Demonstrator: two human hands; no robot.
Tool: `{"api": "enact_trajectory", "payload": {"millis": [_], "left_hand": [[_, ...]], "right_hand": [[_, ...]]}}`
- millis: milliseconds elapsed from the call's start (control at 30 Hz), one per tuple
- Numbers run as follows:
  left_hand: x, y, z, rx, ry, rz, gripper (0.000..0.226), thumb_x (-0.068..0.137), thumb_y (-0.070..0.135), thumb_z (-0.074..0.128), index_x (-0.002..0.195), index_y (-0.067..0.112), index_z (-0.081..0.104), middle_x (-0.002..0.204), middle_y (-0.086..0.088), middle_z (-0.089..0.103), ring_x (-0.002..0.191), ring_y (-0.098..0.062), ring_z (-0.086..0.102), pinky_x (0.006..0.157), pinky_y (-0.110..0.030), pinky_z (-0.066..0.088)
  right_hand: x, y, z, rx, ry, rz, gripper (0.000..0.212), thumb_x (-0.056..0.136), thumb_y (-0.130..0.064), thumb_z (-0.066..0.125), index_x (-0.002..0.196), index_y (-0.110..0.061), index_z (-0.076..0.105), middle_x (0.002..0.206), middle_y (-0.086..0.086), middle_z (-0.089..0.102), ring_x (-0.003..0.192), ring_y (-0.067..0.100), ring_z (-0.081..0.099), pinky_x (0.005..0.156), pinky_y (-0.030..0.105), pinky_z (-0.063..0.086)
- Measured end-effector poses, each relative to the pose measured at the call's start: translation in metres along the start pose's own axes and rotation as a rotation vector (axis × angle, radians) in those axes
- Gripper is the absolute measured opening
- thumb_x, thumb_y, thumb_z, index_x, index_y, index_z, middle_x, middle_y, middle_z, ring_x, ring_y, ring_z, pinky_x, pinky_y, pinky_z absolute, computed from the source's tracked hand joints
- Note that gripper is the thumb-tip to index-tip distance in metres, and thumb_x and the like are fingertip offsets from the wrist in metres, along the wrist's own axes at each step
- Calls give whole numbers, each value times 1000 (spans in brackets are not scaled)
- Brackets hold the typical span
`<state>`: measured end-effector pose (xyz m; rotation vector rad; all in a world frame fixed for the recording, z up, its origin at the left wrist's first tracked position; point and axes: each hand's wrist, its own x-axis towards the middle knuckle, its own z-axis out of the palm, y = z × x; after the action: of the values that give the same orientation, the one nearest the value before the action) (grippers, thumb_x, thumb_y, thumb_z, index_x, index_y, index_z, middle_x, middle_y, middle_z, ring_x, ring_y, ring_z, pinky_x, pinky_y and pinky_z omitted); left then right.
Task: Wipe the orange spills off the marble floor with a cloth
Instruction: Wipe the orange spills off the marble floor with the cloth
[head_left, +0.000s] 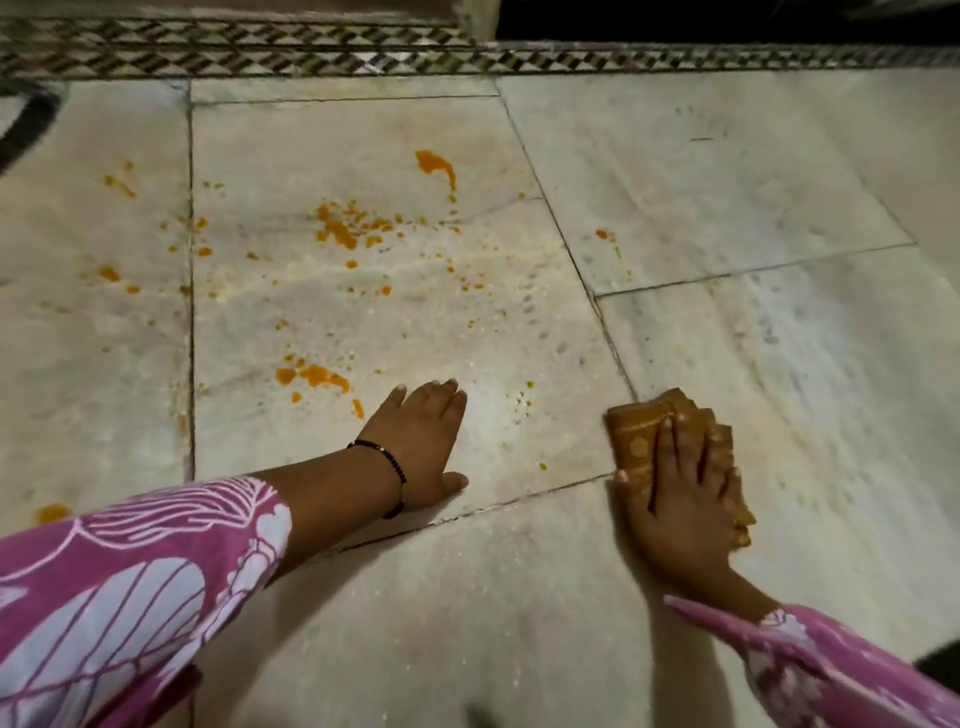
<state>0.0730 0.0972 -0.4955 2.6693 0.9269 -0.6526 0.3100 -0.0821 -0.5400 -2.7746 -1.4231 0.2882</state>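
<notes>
Orange spills dot the pale marble floor (675, 208): a streak at the far middle (436, 163), a splattered patch (343, 228), blobs close to my left hand (317, 375), and small drops at the left (109, 273). My left hand (423, 441) rests flat on the floor with straight fingers, just right of the near blobs. My right hand (680, 493) presses flat on a folded, orange-stained cloth (636, 436) that lies on the floor at the right, beside a tile joint.
A patterned inlaid border (467, 57) runs along the far edge of the floor, with a dark opening (727, 18) behind it at the upper right. One more orange blob (52, 513) lies near my left sleeve. Dark joints cross the slabs.
</notes>
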Motion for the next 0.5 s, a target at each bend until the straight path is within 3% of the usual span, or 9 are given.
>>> {"api": "enact_trajectory", "payload": {"millis": [167,300,500], "left_hand": [[1,-5,9,132,-1,-2,111,83,70,44,145,6,-22,156,-12,-23,144,-26,-18,115,-50,-10],[3,-9,11,118,-46,-52,120,77,77,43,143,3,-25,154,-14,-26,143,-27,-23,115,-54,-10],[5,-16,16,123,-73,-75,124,72,84,36,142,3,-26,153,-15,-29,142,-28,-25,114,-55,-10]], "right_hand": [[-22,-58,5,-48,-71,-356,73,87,-71,11,149,-39,-8,159,-7,-11,146,19,-14,110,62,-9],[10,-92,-3,-108,-79,-470,67,88,-68,11,149,-43,-2,159,-10,-2,146,22,-11,105,64,-19],[46,-59,-9,-18,-54,-332,72,85,-69,17,150,-41,3,160,-11,2,147,17,-6,113,60,-3]]}}
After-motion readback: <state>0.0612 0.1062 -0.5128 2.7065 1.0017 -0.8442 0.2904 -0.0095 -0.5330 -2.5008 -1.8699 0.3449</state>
